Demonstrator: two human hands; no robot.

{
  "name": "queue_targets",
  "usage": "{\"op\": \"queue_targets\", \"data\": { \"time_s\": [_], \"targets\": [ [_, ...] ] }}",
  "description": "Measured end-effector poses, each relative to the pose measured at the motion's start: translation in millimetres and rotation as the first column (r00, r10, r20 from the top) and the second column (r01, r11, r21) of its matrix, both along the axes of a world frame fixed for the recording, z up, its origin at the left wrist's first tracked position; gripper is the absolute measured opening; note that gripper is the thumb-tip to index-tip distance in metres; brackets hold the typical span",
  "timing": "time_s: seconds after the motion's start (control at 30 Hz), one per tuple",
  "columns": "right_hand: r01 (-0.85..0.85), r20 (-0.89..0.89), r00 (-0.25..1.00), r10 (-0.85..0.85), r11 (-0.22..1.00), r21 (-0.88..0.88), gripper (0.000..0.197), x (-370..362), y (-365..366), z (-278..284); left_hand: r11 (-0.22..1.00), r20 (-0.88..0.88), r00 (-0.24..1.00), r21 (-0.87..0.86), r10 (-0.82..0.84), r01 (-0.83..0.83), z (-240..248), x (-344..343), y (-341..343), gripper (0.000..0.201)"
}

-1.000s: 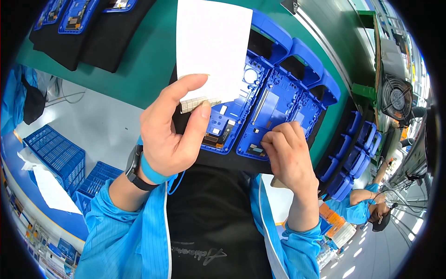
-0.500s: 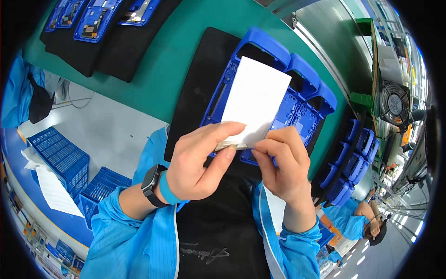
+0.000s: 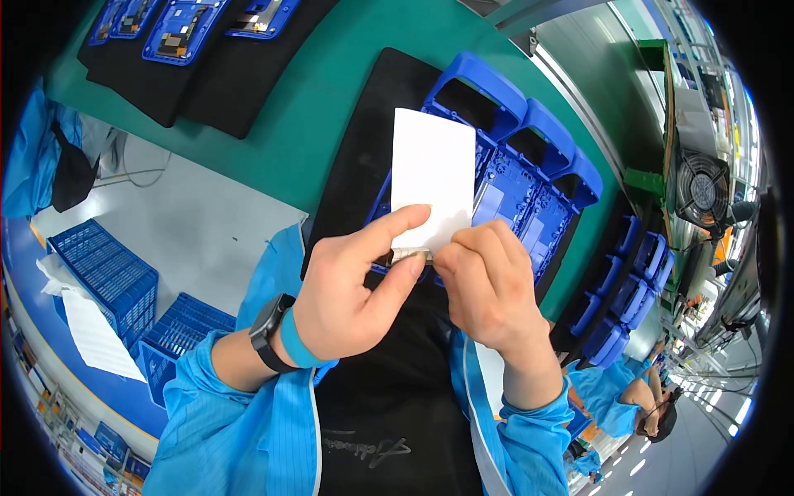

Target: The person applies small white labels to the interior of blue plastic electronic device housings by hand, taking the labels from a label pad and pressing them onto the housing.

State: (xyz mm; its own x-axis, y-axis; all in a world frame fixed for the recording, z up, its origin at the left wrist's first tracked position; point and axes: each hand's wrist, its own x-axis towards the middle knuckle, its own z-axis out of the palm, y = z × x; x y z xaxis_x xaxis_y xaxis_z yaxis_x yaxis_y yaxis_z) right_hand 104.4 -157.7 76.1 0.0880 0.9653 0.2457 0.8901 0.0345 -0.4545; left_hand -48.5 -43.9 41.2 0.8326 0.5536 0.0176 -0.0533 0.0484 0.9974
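Observation:
A thin white rectangular panel [image 3: 432, 169], which looks like the back of a display screen, is held up over the blue plastic housings [image 3: 509, 194]. My left hand [image 3: 351, 289] grips it near its lower edge, thumb and forefinger closed on it. Along that edge runs a narrow silvery strip [image 3: 409, 254]. My right hand [image 3: 492, 289] is closed in a pinch at the lower right corner, by the strip's end; its fingertips hide what they pinch. The housings, with raised handle-like frames, lie side by side on a black mat [image 3: 347, 178], partly covered by the panel.
Blue device shells with circuit parts [image 3: 182, 33] lie on black cloth at the far left of the green table [image 3: 306, 91]. More blue housings [image 3: 628, 293] stand at the right. Blue crates [image 3: 112, 281] are on the left. A co-worker [image 3: 616, 397] sits at lower right.
The panel has turned counterclockwise and shifted left, exposing more of the housings. My right hand has moved left along the lower edge, its fingers curled tighter. My left hand keeps its grip.

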Motion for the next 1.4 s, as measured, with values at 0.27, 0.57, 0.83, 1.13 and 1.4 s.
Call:
{"op": "queue_targets", "data": {
  "time_s": [0.27,0.57,0.83,1.13,1.4],
  "targets": [
    [0.072,-0.261,0.96,-0.104,0.989,-0.13,0.014,0.6,10.3,-6.9,0.885,0.14,0.874,-0.091,0.465,-0.456,-2.4,-9.3,36.0,0.037],
    [0.116,-0.162,0.972,-0.173,0.942,-0.315,0.007,-10.4,37.8,-13.1,0.854,0.079,0.864,0.132,0.497,-0.503,-44.7,-19.6,36.1,0.024],
    [0.115,-0.128,0.976,-0.173,0.921,-0.372,0.006,-12.6,41.0,-9.4,0.85,0.067,0.856,0.1,0.512,-0.517,-47.5,-17.1,37.6,0.024],
    [0.112,-0.087,0.984,-0.156,0.916,-0.385,0.008,-13.4,43.8,-8.9,0.852,0.059,0.856,0.086,0.513,-0.516,-47.0,-16.4,39.7,0.023],
    [0.175,-0.035,0.98,-0.194,0.939,-0.297,0.013,-16.1,35.8,-16.3,0.856,0.052,0.861,0.096,0.506,-0.508,-47.1,-15.7,41.1,0.024]
  ]
}}
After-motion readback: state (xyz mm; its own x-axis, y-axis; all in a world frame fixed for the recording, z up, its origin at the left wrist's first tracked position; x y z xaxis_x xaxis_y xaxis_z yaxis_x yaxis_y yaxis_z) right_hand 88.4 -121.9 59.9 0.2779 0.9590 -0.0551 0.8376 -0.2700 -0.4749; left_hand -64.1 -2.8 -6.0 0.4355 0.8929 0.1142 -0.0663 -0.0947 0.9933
